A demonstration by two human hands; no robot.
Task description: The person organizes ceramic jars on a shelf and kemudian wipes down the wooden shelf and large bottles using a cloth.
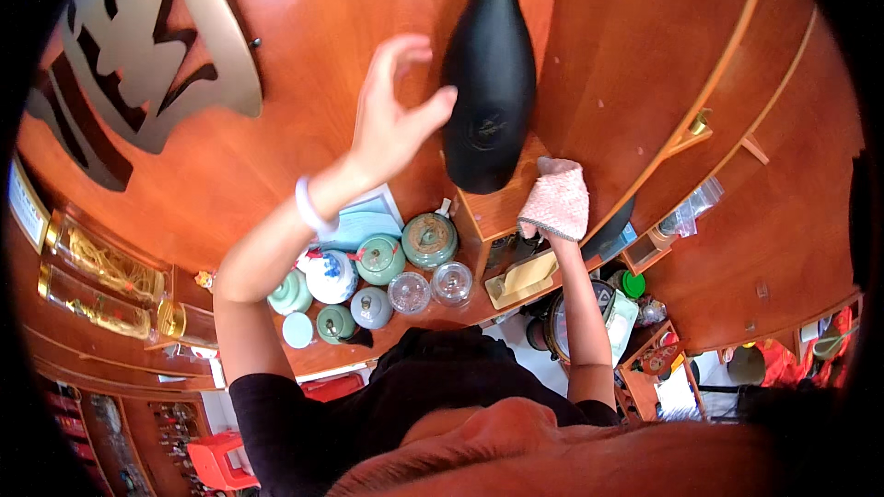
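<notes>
A large matte-black bottle stands on a wooden ledge before me. My left hand, with a pale bangle on its wrist, is raised beside the bottle's left side, fingers apart and curved, holding nothing. Over my right hand lies a pink fluffy cloth with a dark striped edge; it hides most of the fingers. That hand is at the ledge's right edge, below and right of the bottle's base. Several lidded ceramic jars, among them a green one and a blue-and-white one, stand lower left of the bottle.
Two clear glass lidded jars stand near the shelf's front edge. At the left are tall glass jars with gold lids below large metal lettering. Curved wooden shelf edges run along the right. A red plastic stool stands lower left.
</notes>
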